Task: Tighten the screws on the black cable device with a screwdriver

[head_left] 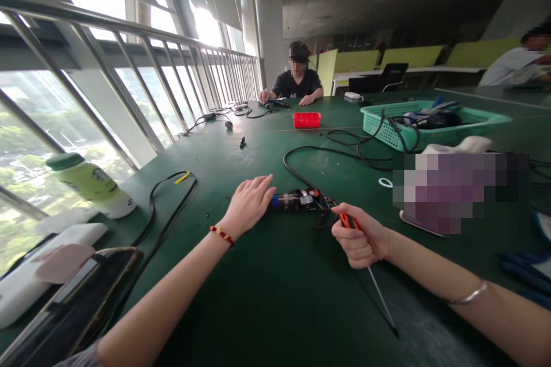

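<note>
On the green table lies an opened electric tool (pixel 297 200), its blue end, metal middle, wiring and black cord exposed; I cannot tell its exact kind. My left hand (pixel 249 202) rests palm down at the blue end, fingers stretched out and touching or just over it; its thumb is hidden. To the right, my right hand (pixel 357 236) is closed round the orange and black handle of a screwdriver (pixel 380 298). The shaft sticks out below the fist and slants down to the right, its tip away from the tool.
A teal basket (pixel 390 133) with tools and cords stands at the right back, near a red tray (pixel 307 120). At left are a bottle (pixel 92 183), a dark phone-like slab (pixel 73 304) and a black strap (pixel 172 215). Another person (pixel 297 77) sits across the table.
</note>
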Motion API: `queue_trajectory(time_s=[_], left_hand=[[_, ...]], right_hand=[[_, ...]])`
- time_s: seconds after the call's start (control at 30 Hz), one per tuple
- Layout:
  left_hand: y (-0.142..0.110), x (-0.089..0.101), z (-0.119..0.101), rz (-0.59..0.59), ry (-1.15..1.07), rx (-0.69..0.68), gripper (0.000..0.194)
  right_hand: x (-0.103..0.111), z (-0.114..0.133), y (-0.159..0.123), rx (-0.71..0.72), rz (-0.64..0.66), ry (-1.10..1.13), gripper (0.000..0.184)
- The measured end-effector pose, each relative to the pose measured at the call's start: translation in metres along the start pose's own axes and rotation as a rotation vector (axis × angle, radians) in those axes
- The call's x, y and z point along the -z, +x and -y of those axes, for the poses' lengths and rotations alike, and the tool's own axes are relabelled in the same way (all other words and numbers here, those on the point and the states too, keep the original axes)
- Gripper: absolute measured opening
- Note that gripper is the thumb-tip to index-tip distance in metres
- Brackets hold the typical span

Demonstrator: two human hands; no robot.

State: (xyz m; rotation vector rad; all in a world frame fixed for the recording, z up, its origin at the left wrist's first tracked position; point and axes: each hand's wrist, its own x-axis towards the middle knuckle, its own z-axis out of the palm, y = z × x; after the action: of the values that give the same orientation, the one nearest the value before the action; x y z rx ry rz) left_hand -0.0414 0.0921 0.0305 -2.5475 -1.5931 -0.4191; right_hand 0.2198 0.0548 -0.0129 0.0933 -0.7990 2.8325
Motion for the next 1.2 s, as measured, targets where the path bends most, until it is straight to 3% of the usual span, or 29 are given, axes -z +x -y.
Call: queue_trajectory(time_s=[0.1,0.2,0.3,0.5,0.73,0.9,1.07,1.2], left_hand=[[-0.009,0.018,0.037,0.062,0.03,0.183,0.047],[-0.025,0.026,0.071,0.247,0.02,0.126,0.051],[-0.045,0.026,0.086,0.242,0.008,0.082,0.056],[-0.072,0.028,0.083,0.213,0.102,0.095,0.05],[-0.075,0.032,0.083,0.214,0.25,0.13,0.039],[-0.076,0.021,0.086,0.078,0.216,0.151,0.034],[-0.074,0.01,0.081,-0.027,0.183,0.068,0.035],[-0.072,0.005,0.083,-0.031,0.222,-0.017,0.039]], right_hand=[[-0.002,-0.002,0.0,0.01,-0.016,-0.003,0.055],[-0.003,-0.002,0.0,0.006,-0.026,-0.01,0.055],[-0.003,-0.002,0.0,0.009,-0.042,-0.01,0.055],[-0.003,-0.003,-0.001,0.019,-0.054,0.002,0.055],[-0.004,-0.005,0.0,0.032,-0.084,0.0,0.057],[-0.005,-0.006,0.0,0.039,-0.093,0.0,0.059],[-0.005,-0.006,0.0,0.041,-0.091,-0.001,0.059],[-0.005,-0.006,0.0,0.033,-0.104,-0.001,0.058]])
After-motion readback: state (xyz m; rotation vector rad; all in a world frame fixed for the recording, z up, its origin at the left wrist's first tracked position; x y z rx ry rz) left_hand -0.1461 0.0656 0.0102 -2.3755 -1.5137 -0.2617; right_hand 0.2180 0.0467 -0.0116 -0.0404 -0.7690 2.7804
